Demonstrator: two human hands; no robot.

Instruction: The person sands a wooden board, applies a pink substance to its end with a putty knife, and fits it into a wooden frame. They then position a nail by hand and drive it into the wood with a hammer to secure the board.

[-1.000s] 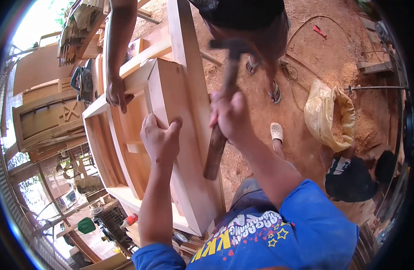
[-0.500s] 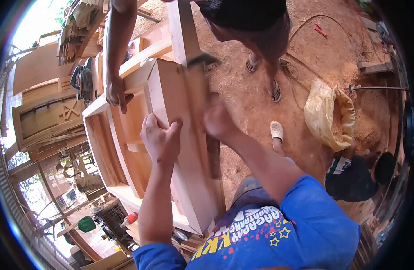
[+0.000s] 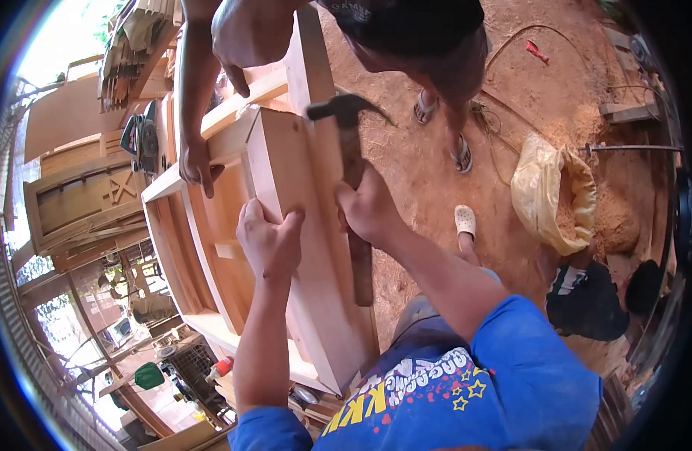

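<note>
My left hand, the nearer, is clamped on the beam, which runs eleven to five and lies at nine o'clock from my right hand, fingers wrapped round the hammer.

Woodworking shop, daylight in from the left. Floor: looked like bare reddish earth. Sack gaped, sawdust inside, more heaped beside it. Cut boards were stacked at upper left; a panel with a star showed below them. Power tool sat by a big pale wooden frame; claw hammer was out.
</note>
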